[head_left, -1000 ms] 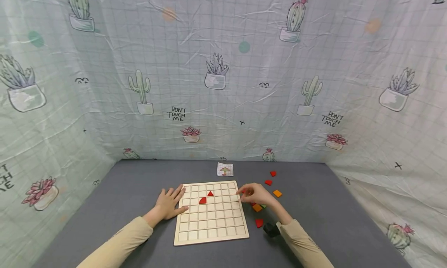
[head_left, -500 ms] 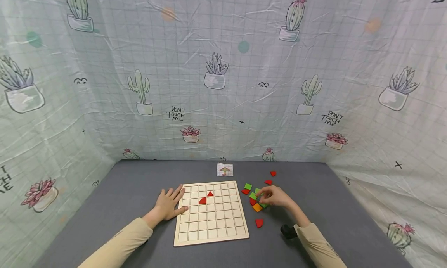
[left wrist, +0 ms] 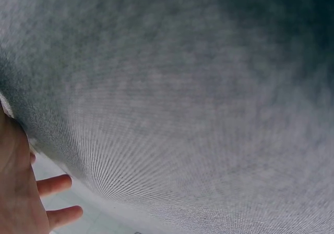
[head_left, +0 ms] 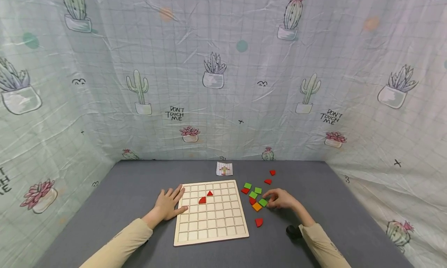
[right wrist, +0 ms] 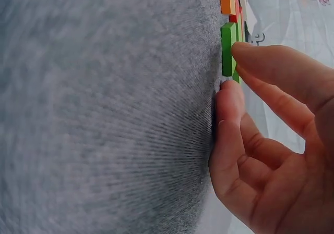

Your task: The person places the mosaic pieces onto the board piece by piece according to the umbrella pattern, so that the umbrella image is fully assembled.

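My left hand (head_left: 167,204) lies spread over the left edge of the wooden grid board (head_left: 211,241); in the left wrist view part of the left hand (left wrist: 23,187) shows with fingers apart. On the board lie a red quarter-round tile (head_left: 202,200) and a red triangle (head_left: 210,193). At the tile cluster right of the board, my right hand (head_left: 282,199) touches a green tile (head_left: 263,202). The right wrist view shows the thumb of the right hand (right wrist: 282,140) against that green tile (right wrist: 227,49), fingers bent loosely beside it, with no clear grip.
Other green tiles (head_left: 247,185), red tiles (head_left: 245,191) and an orange tile (head_left: 257,206) lie around. One red tile (head_left: 259,222) sits nearer the front, two more (head_left: 267,181) farther back. A small patterned card (head_left: 224,168) lies behind the board. A cactus-print cloth (head_left: 216,105) hangs behind the table.
My right hand has moved right from the board's edge, across the tile cluster to its right side, uncovering several green and red tiles. The left hand stays put on the board.
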Tool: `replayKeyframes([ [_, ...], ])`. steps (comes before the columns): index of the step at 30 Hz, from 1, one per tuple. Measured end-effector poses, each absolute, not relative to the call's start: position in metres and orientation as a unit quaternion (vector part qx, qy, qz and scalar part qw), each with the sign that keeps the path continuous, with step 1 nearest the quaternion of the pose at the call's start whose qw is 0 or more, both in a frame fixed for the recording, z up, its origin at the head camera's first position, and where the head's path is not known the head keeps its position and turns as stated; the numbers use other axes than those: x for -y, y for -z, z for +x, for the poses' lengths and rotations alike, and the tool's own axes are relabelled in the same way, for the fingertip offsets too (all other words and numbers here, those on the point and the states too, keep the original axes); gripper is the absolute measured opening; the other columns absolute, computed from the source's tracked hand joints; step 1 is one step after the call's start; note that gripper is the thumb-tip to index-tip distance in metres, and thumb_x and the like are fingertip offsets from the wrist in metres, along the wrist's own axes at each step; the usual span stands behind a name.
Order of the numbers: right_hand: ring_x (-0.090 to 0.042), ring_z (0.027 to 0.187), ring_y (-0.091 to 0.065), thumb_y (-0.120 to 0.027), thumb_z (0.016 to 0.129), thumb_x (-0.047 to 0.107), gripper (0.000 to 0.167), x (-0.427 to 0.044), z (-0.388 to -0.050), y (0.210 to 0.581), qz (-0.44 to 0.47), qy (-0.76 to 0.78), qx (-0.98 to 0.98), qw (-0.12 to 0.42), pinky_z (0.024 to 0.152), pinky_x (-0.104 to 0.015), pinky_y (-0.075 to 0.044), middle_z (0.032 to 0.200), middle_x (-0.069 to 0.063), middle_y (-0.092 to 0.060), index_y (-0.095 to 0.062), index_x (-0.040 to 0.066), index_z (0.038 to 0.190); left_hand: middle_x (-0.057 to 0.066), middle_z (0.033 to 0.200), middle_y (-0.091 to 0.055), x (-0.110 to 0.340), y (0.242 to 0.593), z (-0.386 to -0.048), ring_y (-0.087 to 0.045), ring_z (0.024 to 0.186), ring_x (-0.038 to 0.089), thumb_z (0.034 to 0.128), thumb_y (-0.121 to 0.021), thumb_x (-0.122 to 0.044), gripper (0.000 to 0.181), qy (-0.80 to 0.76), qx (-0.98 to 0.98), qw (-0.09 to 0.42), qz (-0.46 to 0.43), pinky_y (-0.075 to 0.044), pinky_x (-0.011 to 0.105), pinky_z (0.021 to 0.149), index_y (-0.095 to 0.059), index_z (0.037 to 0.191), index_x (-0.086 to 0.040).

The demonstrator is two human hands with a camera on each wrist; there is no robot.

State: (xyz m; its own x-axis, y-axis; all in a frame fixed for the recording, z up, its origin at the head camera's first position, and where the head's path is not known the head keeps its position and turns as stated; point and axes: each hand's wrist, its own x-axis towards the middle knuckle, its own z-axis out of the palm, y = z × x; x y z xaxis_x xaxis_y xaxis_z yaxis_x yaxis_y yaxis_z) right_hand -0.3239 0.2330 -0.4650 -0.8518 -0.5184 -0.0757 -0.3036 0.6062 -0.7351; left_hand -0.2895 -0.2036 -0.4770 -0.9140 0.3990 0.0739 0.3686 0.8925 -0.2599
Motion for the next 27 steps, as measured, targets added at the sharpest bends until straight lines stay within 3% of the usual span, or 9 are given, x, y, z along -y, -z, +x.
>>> replayKeyframes([
  [5, -0.008, 0.053, -0.047, -0.064, 0.078, 0.004, 0.033, -0.233, -0.325, 0.464, -0.232, 0.379, -0.884, 0.144, 0.049, -0.023, -0.039, 0.073, -0.015, -0.063, -0.059, -0.003, 0.110, 0.009, 0.143, -0.033, 0.204, 0.477, -0.291, -0.043, 0.118, 0.033, 0.0857, -0.038, -0.060, 0.073, -0.113, 0.971, 0.060, -0.201, -0.033, 0.054, 0.091, -0.035, 0.137, -0.009],
  [13, -0.006, 0.049, -0.039, -0.065, 0.077, 0.001, 0.030, -0.228, -0.326, 0.468, -0.247, 0.348, -0.895, 0.130, 0.046, -0.021, -0.034, 0.067, -0.010, -0.059, -0.061, -0.001, 0.106, 0.007, 0.149, -0.020, 0.214, 0.500, -0.302, -0.039, 0.119, 0.035, 0.0841, -0.013, -0.070, 0.081, -0.087, 0.969, 0.089, -0.212, -0.029, 0.057, 0.093, -0.017, 0.144, -0.016],
  [20, -0.007, 0.051, -0.044, -0.067, 0.075, 0.003, 0.027, -0.229, -0.326, 0.469, -0.235, 0.341, -0.902, 0.122, 0.047, -0.022, -0.037, 0.069, -0.005, -0.058, -0.062, 0.000, 0.102, 0.010, 0.143, -0.032, 0.207, 0.483, -0.294, -0.042, 0.119, 0.035, 0.0862, -0.038, -0.059, 0.073, -0.092, 0.973, 0.062, -0.202, -0.032, 0.056, 0.092, -0.034, 0.138, -0.008],
  [27, -0.010, 0.055, -0.048, -0.068, 0.074, 0.005, 0.026, -0.231, -0.328, 0.470, -0.219, 0.340, -0.906, 0.124, 0.049, -0.025, -0.040, 0.070, -0.004, -0.059, -0.062, 0.002, 0.099, 0.010, 0.142, -0.034, 0.206, 0.482, -0.293, -0.042, 0.118, 0.035, 0.0860, -0.042, -0.056, 0.070, -0.101, 0.972, 0.065, -0.204, -0.032, 0.055, 0.092, -0.035, 0.137, -0.008],
])
